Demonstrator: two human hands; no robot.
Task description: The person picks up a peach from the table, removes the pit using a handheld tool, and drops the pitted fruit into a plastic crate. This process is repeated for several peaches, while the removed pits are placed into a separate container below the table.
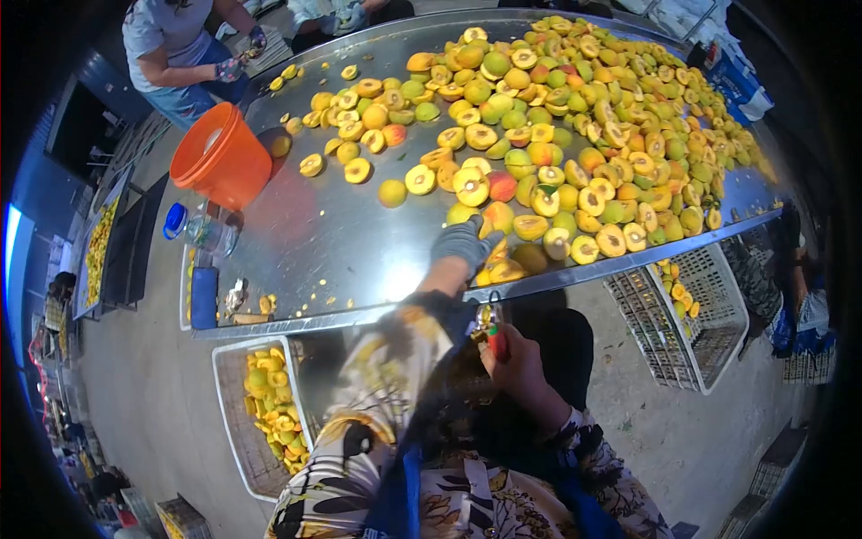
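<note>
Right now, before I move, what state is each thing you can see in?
Yellow-orange fruit: many halved, stones showing in some
Orange plastic bucket: open-topped
Clear plastic jar: blue lid on
White plastic crate, lower left: holding fruit
White plastic crate, right: holding some fruit
Red-handled metal tool: held in right hand
Left hand: gray-gloved, at the fruit; grip unclear

No text, label, brand, number or sign can be read on the metal counter (296, 234), the orange plastic bucket (247, 166) or anything else in view.
</note>
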